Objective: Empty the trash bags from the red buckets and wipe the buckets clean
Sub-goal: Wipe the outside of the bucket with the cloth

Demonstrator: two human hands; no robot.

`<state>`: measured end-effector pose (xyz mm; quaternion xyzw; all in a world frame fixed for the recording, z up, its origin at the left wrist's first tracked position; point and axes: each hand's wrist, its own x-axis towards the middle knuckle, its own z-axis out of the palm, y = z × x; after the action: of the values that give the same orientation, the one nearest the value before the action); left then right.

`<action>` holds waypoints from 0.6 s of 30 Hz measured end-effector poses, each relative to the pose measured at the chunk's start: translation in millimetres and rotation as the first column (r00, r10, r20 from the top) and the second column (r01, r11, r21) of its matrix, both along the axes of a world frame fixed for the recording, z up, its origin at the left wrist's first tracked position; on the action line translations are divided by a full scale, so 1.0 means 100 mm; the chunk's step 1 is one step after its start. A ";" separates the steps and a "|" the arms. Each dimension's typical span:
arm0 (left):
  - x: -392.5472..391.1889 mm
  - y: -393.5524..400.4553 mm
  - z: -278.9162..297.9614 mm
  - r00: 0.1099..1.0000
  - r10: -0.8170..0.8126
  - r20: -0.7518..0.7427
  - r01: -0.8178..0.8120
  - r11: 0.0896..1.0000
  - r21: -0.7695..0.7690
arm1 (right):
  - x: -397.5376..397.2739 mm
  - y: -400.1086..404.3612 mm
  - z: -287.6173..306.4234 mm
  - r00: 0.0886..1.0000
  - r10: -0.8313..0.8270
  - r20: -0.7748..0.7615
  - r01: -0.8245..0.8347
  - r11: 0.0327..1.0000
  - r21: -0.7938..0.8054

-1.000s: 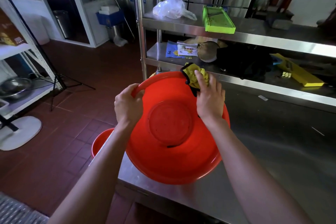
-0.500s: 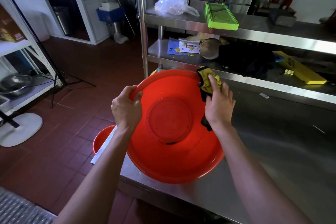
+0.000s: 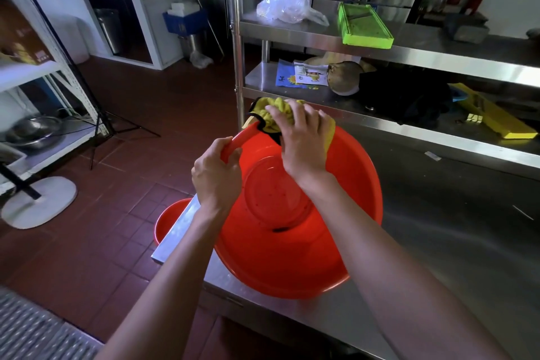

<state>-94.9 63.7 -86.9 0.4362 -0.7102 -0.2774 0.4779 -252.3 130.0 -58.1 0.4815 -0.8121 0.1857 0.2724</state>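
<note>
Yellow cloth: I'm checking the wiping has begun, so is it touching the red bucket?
Touching. The head view shows the right hand pressing the yellow cloth onto the red bucket at its far rim.

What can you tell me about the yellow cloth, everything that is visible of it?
The yellow cloth is bunched, soft-looking fabric with a black edge. It lies over the far rim of the tilted red bucket, where the right hand presses it, fingers curled over it. Most of it is hidden under that hand.

The right hand (image 3: 304,140) has slid the yellow cloth (image 3: 274,114) leftward along the red bucket (image 3: 292,257) rim's top.
</note>
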 end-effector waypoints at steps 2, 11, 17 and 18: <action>0.02 -0.01 -0.02 1.000 0.001 -0.003 -0.001 1.000 -0.001 | 0.09 -0.06 -0.01 0.999 0.031 -0.029 -0.030 0.999 0.023; 0.14 -0.12 -0.08 0.999 -0.018 -0.050 0.022 0.996 0.081 | 0.02 -0.08 -0.04 0.995 0.055 -0.083 -0.050 0.997 0.056; 0.27 -0.20 -0.12 0.993 0.036 -0.113 -0.016 0.984 0.176 | -0.20 0.11 -0.06 0.988 -0.097 0.119 0.101 0.995 -0.026; 0.28 -0.20 -0.12 0.993 0.035 -0.117 -0.013 0.983 0.181 | -0.23 0.14 -0.07 0.985 -0.110 0.131 0.114 0.993 -0.028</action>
<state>-66.8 44.0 -98.8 0.4688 -0.6471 -0.3600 0.4816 -275.7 144.0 -64.7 0.4172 -0.8504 0.2150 0.2378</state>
